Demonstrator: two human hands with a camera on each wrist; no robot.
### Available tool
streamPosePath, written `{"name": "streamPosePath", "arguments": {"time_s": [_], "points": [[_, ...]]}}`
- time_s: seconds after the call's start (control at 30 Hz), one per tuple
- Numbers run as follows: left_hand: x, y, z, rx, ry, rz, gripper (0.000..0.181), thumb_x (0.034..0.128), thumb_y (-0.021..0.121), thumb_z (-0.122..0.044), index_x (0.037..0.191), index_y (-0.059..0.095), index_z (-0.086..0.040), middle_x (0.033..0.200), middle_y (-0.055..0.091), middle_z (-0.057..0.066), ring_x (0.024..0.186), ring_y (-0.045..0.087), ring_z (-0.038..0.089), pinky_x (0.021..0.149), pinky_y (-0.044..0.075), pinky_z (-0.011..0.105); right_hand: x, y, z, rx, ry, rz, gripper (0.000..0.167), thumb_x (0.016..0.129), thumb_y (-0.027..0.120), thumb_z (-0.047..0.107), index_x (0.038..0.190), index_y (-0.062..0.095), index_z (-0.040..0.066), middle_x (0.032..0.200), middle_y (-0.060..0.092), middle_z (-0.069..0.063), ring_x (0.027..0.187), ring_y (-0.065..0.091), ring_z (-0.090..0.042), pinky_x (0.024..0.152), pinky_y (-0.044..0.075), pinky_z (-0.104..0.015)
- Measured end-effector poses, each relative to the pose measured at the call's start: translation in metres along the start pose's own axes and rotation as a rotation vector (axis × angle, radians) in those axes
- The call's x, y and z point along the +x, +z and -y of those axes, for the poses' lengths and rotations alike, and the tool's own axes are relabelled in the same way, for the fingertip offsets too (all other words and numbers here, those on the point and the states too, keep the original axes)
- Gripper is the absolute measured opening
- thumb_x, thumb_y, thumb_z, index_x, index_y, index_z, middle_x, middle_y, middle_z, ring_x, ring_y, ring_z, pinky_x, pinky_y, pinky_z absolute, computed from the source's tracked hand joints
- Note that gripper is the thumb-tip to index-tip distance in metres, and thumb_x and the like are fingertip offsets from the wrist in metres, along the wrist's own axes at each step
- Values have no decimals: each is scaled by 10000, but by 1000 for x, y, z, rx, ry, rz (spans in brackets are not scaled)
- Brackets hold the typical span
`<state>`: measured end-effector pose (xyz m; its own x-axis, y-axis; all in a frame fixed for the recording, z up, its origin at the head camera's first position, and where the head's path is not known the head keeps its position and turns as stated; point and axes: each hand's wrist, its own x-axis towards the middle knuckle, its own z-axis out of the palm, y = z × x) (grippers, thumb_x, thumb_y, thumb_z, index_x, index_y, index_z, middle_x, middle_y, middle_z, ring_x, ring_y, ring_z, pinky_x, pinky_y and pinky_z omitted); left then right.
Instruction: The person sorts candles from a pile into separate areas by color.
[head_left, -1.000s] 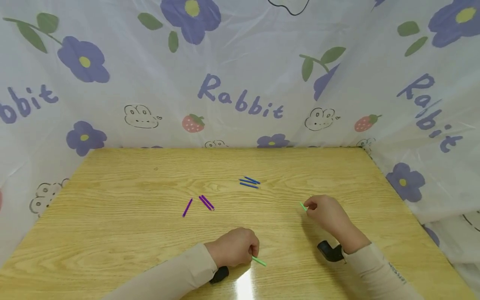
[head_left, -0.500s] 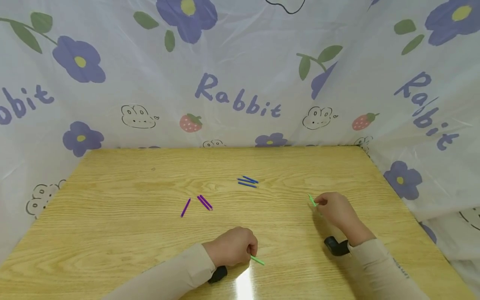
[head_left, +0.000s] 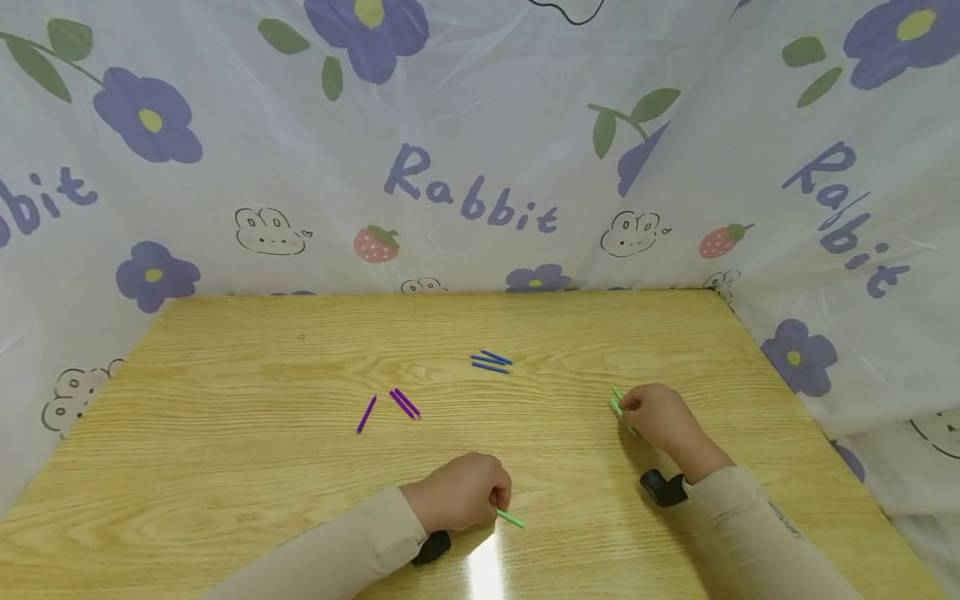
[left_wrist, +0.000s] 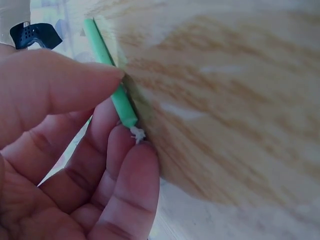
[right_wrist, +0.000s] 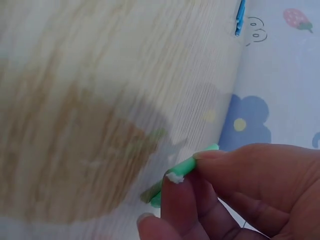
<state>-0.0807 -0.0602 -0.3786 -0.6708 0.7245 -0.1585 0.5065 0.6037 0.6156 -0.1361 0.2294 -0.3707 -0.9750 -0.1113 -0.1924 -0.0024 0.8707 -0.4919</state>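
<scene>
In the head view my left hand (head_left: 467,493), low on the table near the middle, pinches a green candle (head_left: 511,518). The left wrist view shows the thumb lying over this candle (left_wrist: 102,47), with its white wick beside a fingertip. Further right, my right hand (head_left: 663,421) holds another green candle (right_wrist: 184,167) between thumb and fingers, close above the wood. A further green candle (right_wrist: 156,201) shows just behind the held one, partly hidden by the fingers. Three purple candles (head_left: 405,404) lie to the left, one apart from the other two.
Three blue candles (head_left: 491,362) lie together farther back on the wooden table (head_left: 247,358). A white cloth (head_left: 480,100) printed with flowers and rabbits hangs behind and beside the table. A black wrist device (head_left: 663,488) sits under the right wrist.
The right hand has shifted right, then slightly back left with its candle. A second green candle now shows by its fingers. My left hand stays in place with its candle.
</scene>
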Motion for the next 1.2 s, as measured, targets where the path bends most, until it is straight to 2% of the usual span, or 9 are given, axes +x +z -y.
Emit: {"name": "streamPosePath", "arguments": {"time_s": [0.23,0.5,0.87,1.2], "points": [[0,0,0,-5,-11,10,211,704,661,123,719,677,-87,661,507,-90,621,400,18,581,396,182,6,0,5,-41,7,14,217,915,597,51,1080,670,-71,1093,654,-232,956,627,-357,801,514,-471],[0,1,2,22,19,1,205,686,654,115,717,678,-86,662,548,-54,615,401,11,580,391,174,14,2,10,-72,9,26,209,916,593,47,1068,675,-71,1051,666,-215,852,640,-258,738,530,-411],[2,3,4,32,-5,5,207,698,663,101,720,685,-104,668,545,-70,621,406,7,591,402,168,19,0,11,-90,22,29,219,917,559,19,1073,671,-86,1021,669,-219,782,630,-219,699,530,-380],[1,2,2,37,-8,3,206,697,677,100,711,674,-106,661,521,-90,615,403,7,582,399,169,22,4,10,-136,21,-2,199,907,580,21,1045,685,-76,1037,669,-229,815,643,-254,699,533,-382]]}}
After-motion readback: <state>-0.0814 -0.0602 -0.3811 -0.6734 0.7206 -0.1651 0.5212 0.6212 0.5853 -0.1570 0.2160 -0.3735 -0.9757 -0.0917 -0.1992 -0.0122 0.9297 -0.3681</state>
